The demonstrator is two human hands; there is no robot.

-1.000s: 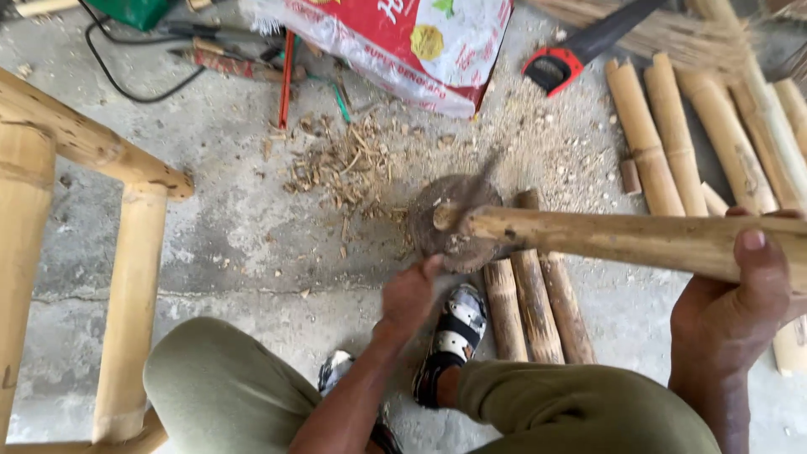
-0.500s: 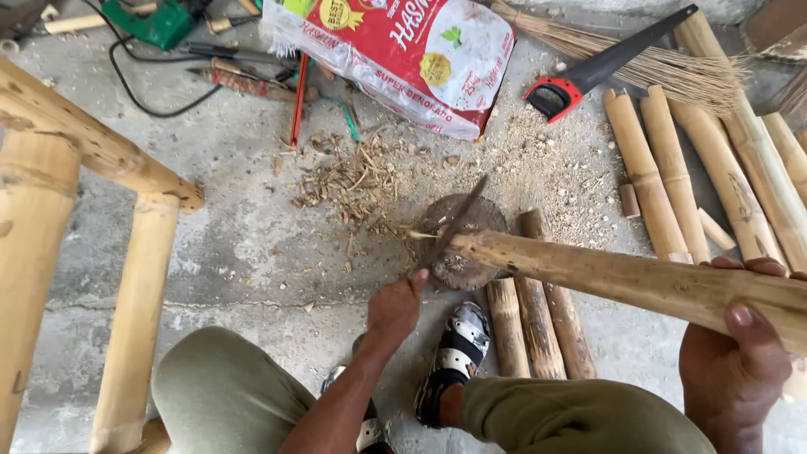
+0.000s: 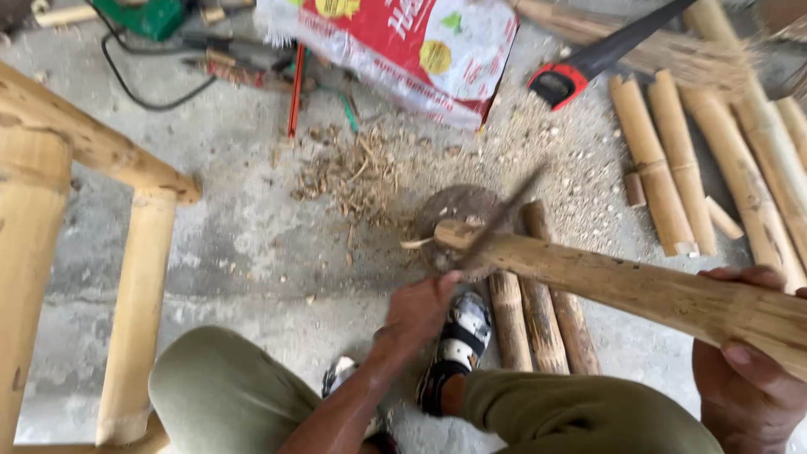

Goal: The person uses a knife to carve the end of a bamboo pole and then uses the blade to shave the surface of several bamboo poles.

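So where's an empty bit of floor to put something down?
The bare concrete between the bamboo frame and the shavings is free. It is crowded around the block, where the left hand chops with a blade, and to the right, by the bamboo pieces and saw.

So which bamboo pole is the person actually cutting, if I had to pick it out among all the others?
Start at the round wooden block on the concrete floor, just ahead of the person's sandalled foot. The bamboo pole being worked rests one end on that block and slants to the lower right, gripped by the right hand. Unlike the bamboo pieces on the floor, it is raised, with the left hand swinging a blurred blade at its tip.
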